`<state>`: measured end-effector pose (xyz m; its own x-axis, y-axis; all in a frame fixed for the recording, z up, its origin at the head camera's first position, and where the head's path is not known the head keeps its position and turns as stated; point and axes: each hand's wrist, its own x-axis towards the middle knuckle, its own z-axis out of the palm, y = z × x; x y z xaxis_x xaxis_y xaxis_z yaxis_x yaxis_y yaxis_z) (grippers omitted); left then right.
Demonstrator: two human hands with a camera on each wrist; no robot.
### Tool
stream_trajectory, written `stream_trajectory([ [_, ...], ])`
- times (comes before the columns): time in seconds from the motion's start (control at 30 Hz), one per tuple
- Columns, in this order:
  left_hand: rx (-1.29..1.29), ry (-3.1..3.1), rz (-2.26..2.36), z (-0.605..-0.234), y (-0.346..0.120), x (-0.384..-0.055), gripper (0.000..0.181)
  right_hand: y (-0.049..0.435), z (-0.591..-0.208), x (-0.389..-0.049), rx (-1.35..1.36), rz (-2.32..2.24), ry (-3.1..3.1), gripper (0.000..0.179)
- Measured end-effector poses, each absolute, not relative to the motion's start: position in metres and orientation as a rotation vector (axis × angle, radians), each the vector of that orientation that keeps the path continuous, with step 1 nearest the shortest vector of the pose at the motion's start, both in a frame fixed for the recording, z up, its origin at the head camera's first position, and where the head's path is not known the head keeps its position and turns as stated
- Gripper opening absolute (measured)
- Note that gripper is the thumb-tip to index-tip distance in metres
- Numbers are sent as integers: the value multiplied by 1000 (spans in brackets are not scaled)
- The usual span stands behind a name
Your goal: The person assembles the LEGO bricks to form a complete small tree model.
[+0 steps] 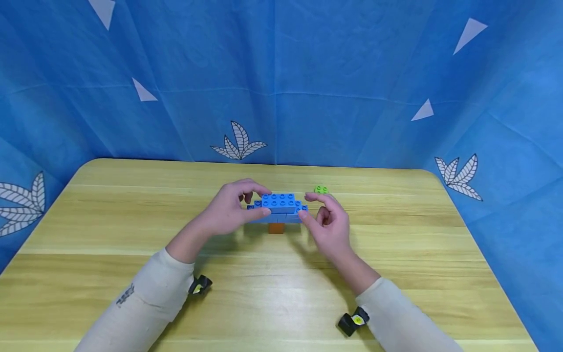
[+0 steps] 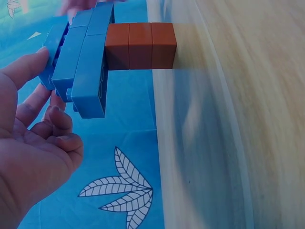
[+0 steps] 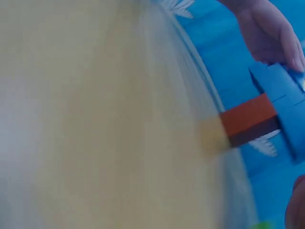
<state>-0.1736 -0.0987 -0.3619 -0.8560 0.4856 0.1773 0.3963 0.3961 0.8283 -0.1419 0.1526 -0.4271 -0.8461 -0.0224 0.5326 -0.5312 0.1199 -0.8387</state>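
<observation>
A block build stands on the table, with stepped blue bricks spreading wide above a narrow column of orange bricks. At its top sits a blue brick with studs up. My left hand pinches this top brick at its left end, thumb in front and index finger behind; the other fingers curl loosely in the left wrist view. My right hand is at the build's right end, thumb tip close to the lower blue bricks and index finger raised apart from them. Whether that thumb touches is hard to tell.
Behind my right hand lies a bright green brick, partly hidden. The wooden table reaches back to a blue curtain printed with leaves and white triangles. Black wrist devices are on both sleeves.
</observation>
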Motion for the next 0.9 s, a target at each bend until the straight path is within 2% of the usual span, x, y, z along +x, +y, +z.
stream_trajectory([
  [0.3,878,2527,1496,-364,-100,-175,31,142,-365,-134,653,1713,-2235,29],
  [0.4,903,2530,1497,-364,-100,-175,30,140,-357,-132,649,1710,-2305,26],
  [0.57,909,2535,1507,-365,-100,-175,31,138,-358,-131,620,1720,-2324,26],
  [0.9,943,2599,1483,-366,-99,-174,32,143,-396,-148,631,1689,-2306,30],
])
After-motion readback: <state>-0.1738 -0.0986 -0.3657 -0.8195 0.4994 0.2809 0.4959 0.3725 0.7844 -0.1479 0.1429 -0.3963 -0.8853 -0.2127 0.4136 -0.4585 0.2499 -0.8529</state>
